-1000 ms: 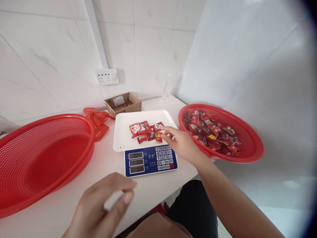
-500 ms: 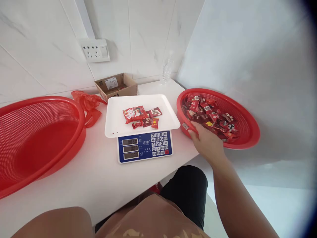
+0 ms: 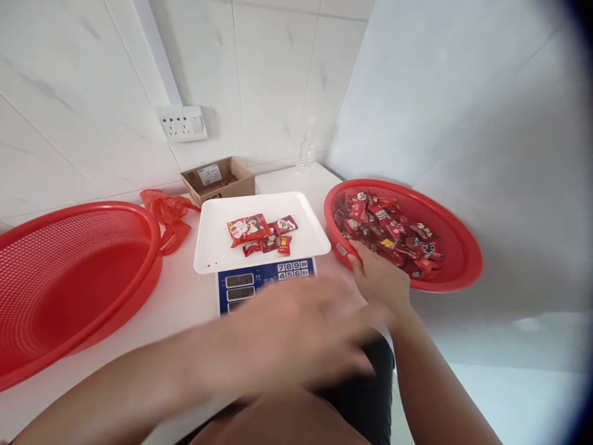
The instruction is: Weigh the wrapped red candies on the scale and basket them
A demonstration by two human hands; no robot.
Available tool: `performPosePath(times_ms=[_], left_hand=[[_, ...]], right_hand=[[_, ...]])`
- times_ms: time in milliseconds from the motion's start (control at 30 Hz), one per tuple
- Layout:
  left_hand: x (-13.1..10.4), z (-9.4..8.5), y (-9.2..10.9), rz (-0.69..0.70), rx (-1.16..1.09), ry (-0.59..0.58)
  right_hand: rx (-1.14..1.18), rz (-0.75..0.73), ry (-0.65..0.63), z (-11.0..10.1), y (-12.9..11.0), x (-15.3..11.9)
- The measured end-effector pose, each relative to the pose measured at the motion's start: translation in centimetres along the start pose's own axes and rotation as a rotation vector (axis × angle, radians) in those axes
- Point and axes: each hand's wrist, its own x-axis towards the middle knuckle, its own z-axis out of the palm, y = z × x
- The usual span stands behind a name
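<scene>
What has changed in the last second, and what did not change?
The right hand left the scale tray and now grips the rim of the full red basket. The left hand swept rightward, blurred, covering the scale keypad. Snack packets and empty basket stayed put.

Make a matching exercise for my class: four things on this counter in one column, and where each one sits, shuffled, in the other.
Things
1. cardboard box
2. wrapped sweets
3. snack packets
4. wall socket

Places
A. on the white scale tray
B. on the tiled wall
C. in the right-hand red basket
D. behind the scale, by the wall

Pairs: 1-D, 2-C, 3-A, 4-B
</scene>
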Motion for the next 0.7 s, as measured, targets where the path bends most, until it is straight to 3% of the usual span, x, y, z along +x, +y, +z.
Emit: performPosePath(times_ms=[33,67,200,300,433,533,700], left_hand=[[2.0,-1.1,-0.8,0.019,0.116,-0.06],[3.8,-2.3,-1.8,-0.01,0.462,-0.121],[7.8,-6.2,-6.9,-0.148,0.709,-0.147],[8.2,-7.8,-9.1,-0.176,0.758,-0.22],[7.9,-8.6,-9.2,-0.141,0.774,-0.245],[7.7,-8.8,-9.1,-0.106,0.766,-0.182],[6.4,-10.0,-9.5,-0.087,0.756,0.018]], right_hand=[[0.002,-0.01,0.009,0.1,0.0,0.0],[0.005,-0.022,0.019,0.2,0.1,0.0],[0.015,-0.065,0.062,0.4,0.2,0.0],[0.012,-0.079,0.084,0.4,0.2,0.0],[0.004,-0.095,0.091,0.4,0.3,0.0],[-0.003,-0.111,0.088,0.4,0.3,0.0],[-0.015,-0.127,0.105,0.5,0.4,0.1]])
